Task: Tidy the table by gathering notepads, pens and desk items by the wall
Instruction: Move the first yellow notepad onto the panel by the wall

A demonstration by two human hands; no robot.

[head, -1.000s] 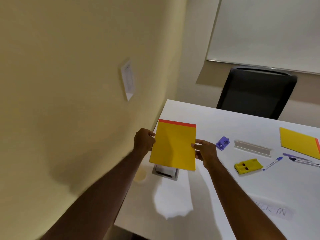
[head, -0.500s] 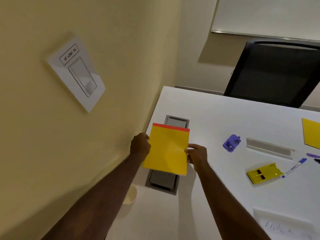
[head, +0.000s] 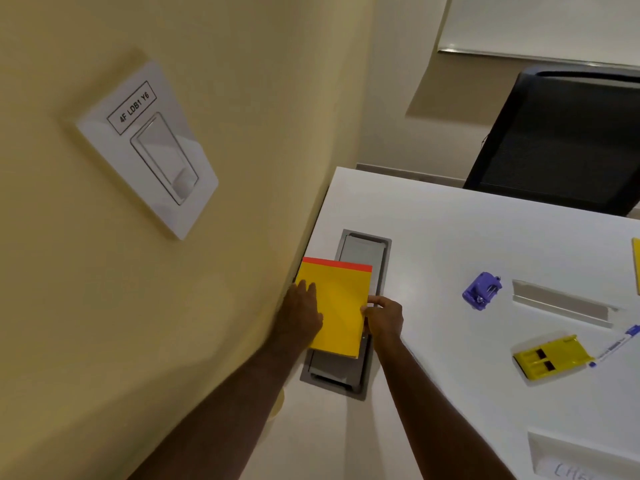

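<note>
Yellow notepad (head: pixel 337 308), red-bound along its far edge, lies at the wall-side margin of the white desk (head: pixel 450 237), overlapping the grey cable hatch (head: pixel 363 251) recessed there; whether it is fully resting or hovering just above cannot be told. The left hand (head: pixel 301 315) lies with straight fingers flat on the pad's left edge, apparently to steady it against the wall (head: pixel 242 168), while the right hand (head: pixel 382 318) pinches the right edge between thumb and curled fingers, a grip suited to squaring the pad. The position fits the gathering spot named in the task. Little room remains to the left, where the desk edge meets the wall; open surface extends far of the hatch and to the right. Well apart on the right lie a purple clip-like item (head: pixel 481 291), a clear holder (head: pixel 561 304), a yellow plastic piece (head: pixel 550 356), a pen (head: pixel 614 346) and the edge of a second yellow pad (head: pixel 636 265), all judged not yet gathered.
</note>
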